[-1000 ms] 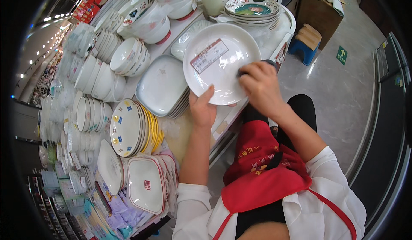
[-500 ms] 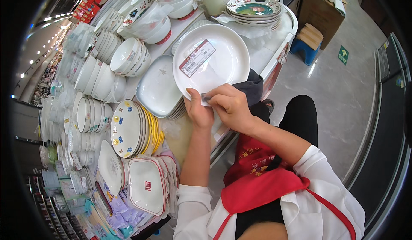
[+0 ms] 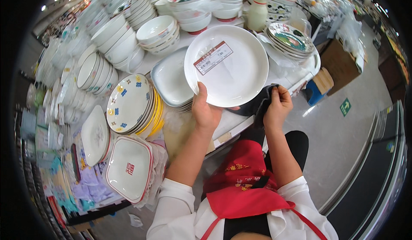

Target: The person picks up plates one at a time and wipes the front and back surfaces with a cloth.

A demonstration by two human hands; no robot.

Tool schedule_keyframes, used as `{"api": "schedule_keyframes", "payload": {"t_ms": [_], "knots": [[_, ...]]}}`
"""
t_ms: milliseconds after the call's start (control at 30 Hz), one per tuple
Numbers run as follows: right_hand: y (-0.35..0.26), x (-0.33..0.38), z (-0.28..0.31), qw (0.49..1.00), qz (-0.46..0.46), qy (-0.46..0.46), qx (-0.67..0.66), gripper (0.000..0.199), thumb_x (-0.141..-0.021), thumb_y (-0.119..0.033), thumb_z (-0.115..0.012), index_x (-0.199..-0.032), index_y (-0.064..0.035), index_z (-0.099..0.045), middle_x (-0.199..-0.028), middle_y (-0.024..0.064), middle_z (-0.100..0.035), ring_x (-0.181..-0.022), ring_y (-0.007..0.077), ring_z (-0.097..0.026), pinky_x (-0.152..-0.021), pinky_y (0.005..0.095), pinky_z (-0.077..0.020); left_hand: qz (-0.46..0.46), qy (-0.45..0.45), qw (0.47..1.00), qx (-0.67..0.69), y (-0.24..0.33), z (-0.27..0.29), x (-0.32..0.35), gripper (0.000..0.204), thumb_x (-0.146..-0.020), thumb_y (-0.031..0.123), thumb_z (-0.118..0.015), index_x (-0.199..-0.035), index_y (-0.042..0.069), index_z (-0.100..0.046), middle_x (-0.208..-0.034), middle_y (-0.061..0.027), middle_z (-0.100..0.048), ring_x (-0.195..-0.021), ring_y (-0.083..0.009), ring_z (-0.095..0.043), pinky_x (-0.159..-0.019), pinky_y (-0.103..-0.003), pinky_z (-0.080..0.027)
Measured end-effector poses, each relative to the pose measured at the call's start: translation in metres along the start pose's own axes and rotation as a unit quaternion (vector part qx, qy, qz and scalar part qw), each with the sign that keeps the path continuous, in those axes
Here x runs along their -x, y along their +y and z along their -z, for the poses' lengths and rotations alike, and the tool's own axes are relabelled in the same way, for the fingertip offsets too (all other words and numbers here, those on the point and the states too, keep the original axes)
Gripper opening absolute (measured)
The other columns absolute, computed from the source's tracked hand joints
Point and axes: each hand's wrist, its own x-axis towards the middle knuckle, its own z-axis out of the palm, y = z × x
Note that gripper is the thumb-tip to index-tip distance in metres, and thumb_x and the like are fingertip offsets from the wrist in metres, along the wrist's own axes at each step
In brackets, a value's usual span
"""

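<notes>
1. Left hand (image 3: 208,111), centre of the frame: curled at a round, shallow, glossy white plate (image 3: 244,68), thumb over its lower-left rim and fingers passing behind it.
2. Right hand (image 3: 279,109), right of centre: fingers bunched narrowly on a limp, dark grey cloth (image 3: 260,107), off the plate's face.
3. The plate lies at upper centre, its face tipped toward the camera. Being round, it has no long axis. From the right hand it lies up and to the left; the left hand is nearer, touching it. The cloth hangs by the plate's lower-right edge; whether they touch, I cannot tell.
4. On the plate's upper-left face, a white, red-banded rectangular paper label (image 3: 213,58) slants, its long axis rising rightward.
5. Left of the plate, partly behind it: stacked pale rectangular dishes with blue-grey rims (image 3: 171,80).
6. Farther left: round flower-patterned white plates (image 3: 125,105), stacked beside yellow-edged ones.
7. Upper right: stacked round plates with colourful patterns (image 3: 292,37).
</notes>
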Motion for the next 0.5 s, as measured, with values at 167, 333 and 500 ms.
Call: {"api": "schedule_keyframes", "payload": {"t_ms": [167,333,500], "knots": [[0.011,-0.01,-0.016,1.0,0.002,-0.027,0.015,0.005,-0.089,0.001,-0.056,-0.091,0.0021,-0.06,-0.084,0.0001,-0.059,-0.076,0.0065,-0.052,-0.069,0.0192,-0.0412,0.035,0.007,0.997,0.074,0.007,-0.002,0.001,0.056,-0.094,0.037,-0.046,-0.136,0.002,-0.035,-0.121,-0.0187,-0.057,-0.094,-0.0367,-0.064,-0.056,-0.051,-0.058],[0.018,0.003,-0.018,0.978,0.096,-0.137,0.127,0.009,-0.087,0.003,-0.053,-0.095,0.0032,-0.06,-0.089,0.0023,-0.062,-0.082,0.009,-0.056,-0.075,0.0225,-0.0436,0.054,-0.023,0.991,0.119,0.008,-0.005,0.005,0.057,-0.086,0.02,-0.05,-0.134,-0.005,-0.03,-0.119,-0.0234,-0.054,-0.093,-0.0386,-0.064,-0.059,-0.051,-0.06],[0.01,0.01,-0.022,0.973,0.09,-0.173,0.127,0.013,-0.086,0.004,-0.054,-0.097,0.0048,-0.059,-0.095,0.0049,-0.063,-0.084,0.0099,-0.058,-0.076,0.0218,-0.0446,0.124,-0.032,0.97,0.206,0.004,0.007,0.005,0.053,-0.085,0.021,-0.053,-0.131,-0.002,-0.039,-0.116,-0.0215,-0.058,-0.088,-0.0381,-0.065,-0.06,-0.052,-0.058]]}}
